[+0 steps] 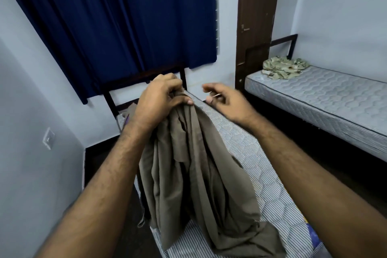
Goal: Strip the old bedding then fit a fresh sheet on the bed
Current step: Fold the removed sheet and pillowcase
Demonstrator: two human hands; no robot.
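Note:
A grey-brown sheet [194, 169] hangs bunched from my left hand [161, 100], which grips its gathered top edge above the near bed. The sheet's lower folds pile on the bare striped, quilted mattress [257, 178] below. My right hand [226, 98] hovers just right of the left one, fingers loosely bent, holding nothing; a thin pale thread or edge shows near its fingertips. More brownish cloth [130, 110] lies at the head of the bed, partly hidden behind my left arm.
A second bed with a bare quilted mattress [326, 100] stands at the right, a crumpled patterned cloth [284, 68] at its head. Dark blue curtain [125, 23] hangs behind the near bed's black headboard frame [109, 98]. A brown door [255, 19] is between the beds.

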